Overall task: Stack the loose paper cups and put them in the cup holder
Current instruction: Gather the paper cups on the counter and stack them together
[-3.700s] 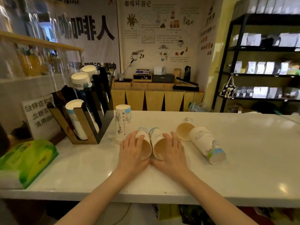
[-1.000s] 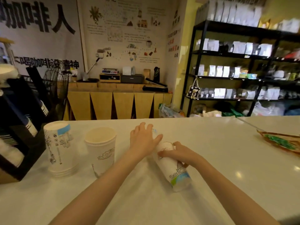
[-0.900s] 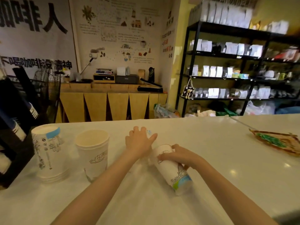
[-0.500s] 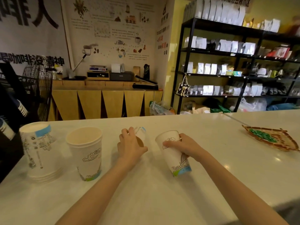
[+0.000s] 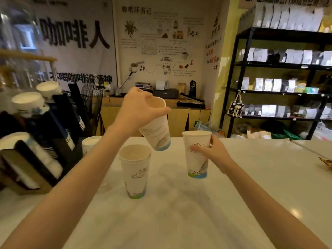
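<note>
My left hand (image 5: pixel 138 110) grips a white paper cup (image 5: pixel 158 130) by its rim, tilted in the air above the counter. Just below it stands a short stack of cups (image 5: pixel 135 175), mouth up. My right hand (image 5: pixel 213 151) holds another upright cup (image 5: pixel 196 155) that rests on the white counter (image 5: pixel 179 221). Behind my left forearm, a further cup stack (image 5: pixel 89 143) stands upside down. The black and wood cup holder (image 5: pixel 41 141) at the left carries slanted rows of cups.
A woven tray (image 5: pixel 327 163) lies at the counter's right edge. Black shelving (image 5: pixel 280 83) with bags stands beyond the counter on the right. A wooden back counter with a scale and machines runs along the far wall.
My left hand has lifted its cup off the counter and up over the short stack. My right hand has stood its cup upright. The view has swung left, bringing the holder back in.
</note>
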### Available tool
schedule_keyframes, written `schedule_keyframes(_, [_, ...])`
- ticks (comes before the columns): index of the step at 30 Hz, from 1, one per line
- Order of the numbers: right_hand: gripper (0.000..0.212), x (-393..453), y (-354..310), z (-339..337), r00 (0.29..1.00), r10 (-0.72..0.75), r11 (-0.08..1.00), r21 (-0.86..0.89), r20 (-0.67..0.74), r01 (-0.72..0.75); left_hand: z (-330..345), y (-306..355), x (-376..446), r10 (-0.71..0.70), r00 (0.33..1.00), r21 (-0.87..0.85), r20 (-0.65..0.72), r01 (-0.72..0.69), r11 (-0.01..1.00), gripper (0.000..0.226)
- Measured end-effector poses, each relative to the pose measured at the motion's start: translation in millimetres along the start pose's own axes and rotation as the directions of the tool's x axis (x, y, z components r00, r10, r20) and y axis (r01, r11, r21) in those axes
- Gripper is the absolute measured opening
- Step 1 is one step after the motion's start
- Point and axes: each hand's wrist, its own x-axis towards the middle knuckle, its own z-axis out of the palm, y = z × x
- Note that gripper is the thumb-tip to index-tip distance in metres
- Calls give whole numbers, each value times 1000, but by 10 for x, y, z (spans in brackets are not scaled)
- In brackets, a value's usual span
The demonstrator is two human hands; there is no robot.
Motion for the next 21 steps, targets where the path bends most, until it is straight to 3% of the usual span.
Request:
schedule_keyframes(5, [75, 66, -355, 243, 992, -116, 989, 102, 45, 111, -374, -232, 41, -70, 998, 71, 1, 70, 995, 72])
schedule_keyframes(12, [99, 51, -854, 422, 950, -306, 919, 238, -64, 313, -161, -543, -119, -195, 961, 118, 196, 174, 978, 69])
schedule_keyframes(17, [93, -51, -1200, 483, 897, -427, 830, 343, -116, 439, 149, -726, -271, -231, 906, 231, 355, 155, 961, 80])
schedule_keyframes(21, [85, -87, -1324, 653, 891, -449, 802, 407, -71, 437, 267, -856, -377, -227, 883, 193, 412, 159, 968, 87])
